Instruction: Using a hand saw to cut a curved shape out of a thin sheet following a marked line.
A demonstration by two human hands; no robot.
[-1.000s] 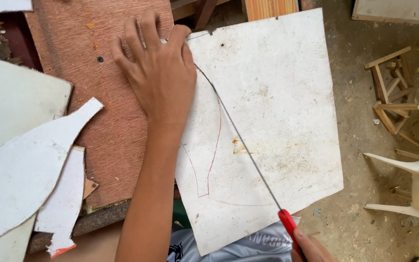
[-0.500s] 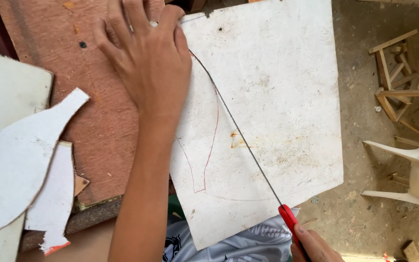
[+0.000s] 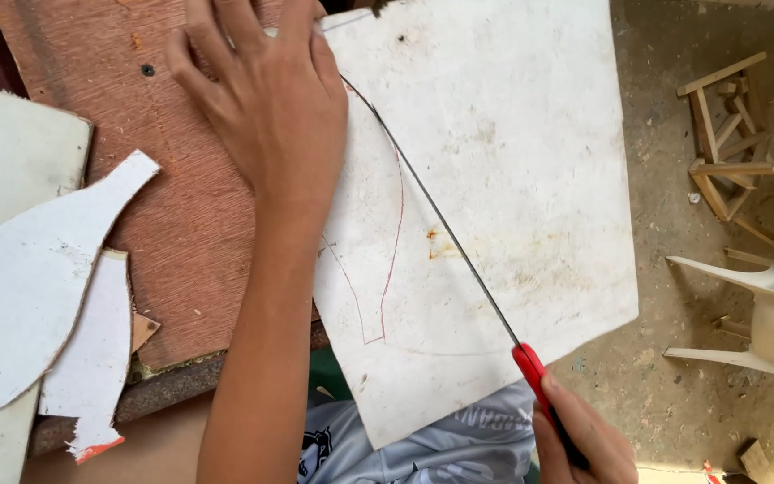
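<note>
A white board (image 3: 512, 161) with a red curved outline drawn on it lies half over the edge of a brown plywood bench top (image 3: 172, 206). My left hand (image 3: 266, 99) presses flat on the board's left edge and the plywood, fingers spread. My right hand (image 3: 584, 439), at the bottom right, grips the red handle of a thin-bladed saw (image 3: 441, 220). The blade runs diagonally across the board from the handle up toward my left hand's fingers.
White cut-out board pieces (image 3: 38, 278) lie at the left on the bench. On the dusty floor to the right stand a small wooden frame (image 3: 732, 148) and a white plastic chair (image 3: 763, 314). My grey shirt shows below the board.
The view has shifted closer and to the left. The saw handle has drawn back slightly toward me along the cut line. My left hand stays pressed on the board.
</note>
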